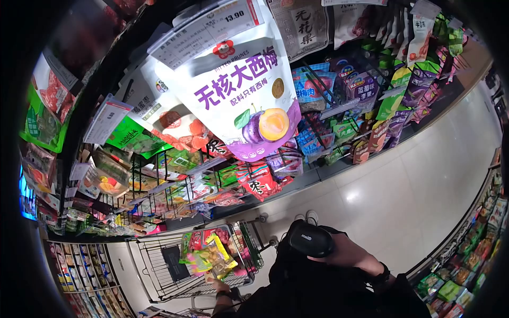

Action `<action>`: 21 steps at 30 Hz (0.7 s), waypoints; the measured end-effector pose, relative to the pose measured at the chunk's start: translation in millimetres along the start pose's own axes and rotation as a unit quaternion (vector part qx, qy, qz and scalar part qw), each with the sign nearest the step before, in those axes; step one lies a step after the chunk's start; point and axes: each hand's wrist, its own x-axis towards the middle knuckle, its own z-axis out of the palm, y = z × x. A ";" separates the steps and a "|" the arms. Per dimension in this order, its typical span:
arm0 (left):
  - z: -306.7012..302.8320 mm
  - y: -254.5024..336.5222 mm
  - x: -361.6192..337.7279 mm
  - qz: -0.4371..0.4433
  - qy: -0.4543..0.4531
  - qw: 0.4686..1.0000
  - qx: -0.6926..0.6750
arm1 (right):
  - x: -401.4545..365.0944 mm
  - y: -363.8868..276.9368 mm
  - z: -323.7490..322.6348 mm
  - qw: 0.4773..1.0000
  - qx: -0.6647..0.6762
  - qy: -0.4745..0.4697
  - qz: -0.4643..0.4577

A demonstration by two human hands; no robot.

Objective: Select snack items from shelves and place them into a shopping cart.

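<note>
A: Nearest: prune pouch (pixel 241 98), upper middle, below a price tag (pixel 214 31). Right hand (pixel 348 250)?
B: Near middle, grasping a black object (pixel 310 239); fingers mostly hidden.
A: Left hand (pixel 218 286)?
B: Near left, at the cart (pixel 176 263), just beside the yellow packet (pixel 214 253). Clenched or released, can't tell.
A: Cart's load?
B: Yellow packet among other bags, heaped toward the right end. Hanging snacks (pixel 260 179) beyond; pale floor (pixel 419 185) right.
</note>
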 end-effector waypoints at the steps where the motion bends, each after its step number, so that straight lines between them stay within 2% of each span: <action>1: 8.9 -1.9 -12.3 0.064 -0.123 0.957 0.254 | -0.8 -1.7 1.6 1.000 0.003 0.008 0.000; 2: 13.3 12.7 -16.3 0.123 -0.223 0.899 0.357 | -1.1 2.7 4.4 0.999 -0.010 0.039 -0.037; 3: 26.4 32.0 -16.6 0.042 -0.171 0.961 0.213 | 0.2 12.6 7.7 0.995 -0.026 0.069 -0.072; 4: 42.7 47.7 -14.7 -0.023 -0.095 0.995 0.015 | 3.2 20.3 7.3 0.989 -0.043 0.097 -0.107; 5: 57.0 64.7 -14.0 -0.052 -0.007 0.986 -0.158 | 6.7 23.2 1.6 0.996 -0.036 0.072 -0.033; 7: 58.4 108.6 6.0 0.107 -0.046 0.985 -0.127 | 15.0 32.7 -13.8 0.993 -0.021 0.018 0.116; 9: -3.8 192.4 -21.4 0.066 -0.078 0.986 -0.132 | 32.7 83.7 -23.0 0.991 0.003 0.072 0.112; 10: -11.6 207.6 -18.7 0.064 -0.102 0.982 -0.144 | 42.6 119.8 -27.6 0.988 0.016 0.108 0.108; 11: -17.1 214.2 -10.9 0.064 -0.126 0.978 -0.154 | 48.1 151.0 -29.6 0.984 0.030 0.144 0.102; 12: 9.8 200.3 26.3 0.052 -0.159 0.979 -0.119 | 47.1 168.9 -31.0 0.979 0.038 0.173 0.106; 13: 17.9 197.8 40.5 0.061 -0.143 0.987 -0.046 | 45.1 184.7 -31.2 0.972 0.046 0.200 0.110; 14: 16.6 201.2 40.3 0.063 -0.124 0.989 -0.045 | 43.8 204.0 -28.0 0.964 0.026 0.239 0.117; 15: 11.8 203.1 37.7 0.065 -0.105 0.991 -0.043 | 44.2 213.1 -23.7 0.944 -0.038 0.260 0.200; 17: 8.1 209.0 31.7 0.078 -0.084 0.992 -0.062 | 38.0 269.7 -4.8 0.931 0.005 0.336 0.140; 19: 15.2 206.7 24.6 0.126 -0.054 0.983 -0.122 | 25.4 271.5 12.7 0.916 -0.059 0.330 0.220; 20: 26.0 204.6 28.1 0.150 -0.022 0.974 -0.166 | 16.6 265.5 16.1 0.927 -0.091 0.292 0.217; 21: 28.6 203.9 26.8 0.150 -0.027 0.966 -0.208 | 11.7 274.0 17.5 0.938 -0.121 0.255 0.202</action>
